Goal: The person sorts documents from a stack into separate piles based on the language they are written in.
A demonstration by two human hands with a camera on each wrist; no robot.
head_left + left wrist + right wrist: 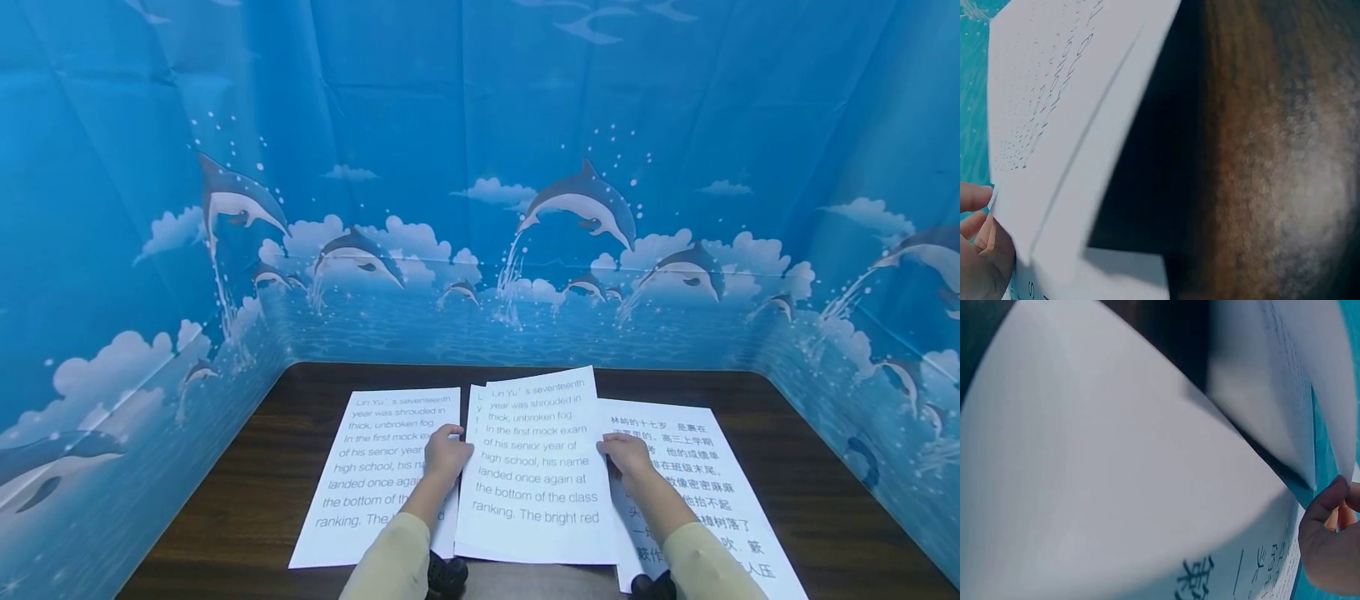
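Note:
A printed sheet of paper point(536, 475) with English text is raised in the middle, over another sheet point(476, 408) whose left strip peeks out. My left hand point(447, 454) pinches its left edge; in the left wrist view, thumb and fingers point(979, 199) meet at the paper's border and two layered edges show. On the opposite side my right hand point(628, 458) pinches the right edge. The right wrist view shows the pinched sheet point(1334, 381) standing apart from the one behind it, with the right hand point(1333, 540) at its edge.
To the left lies another English-text sheet point(375, 467), partly covered by the left hand. A sheet with Chinese characters point(720, 492) lies on the right, under the right forearm. The dark wooden table point(247, 475) meets a blue dolphin-printed curtain point(465, 317) at its back and sides.

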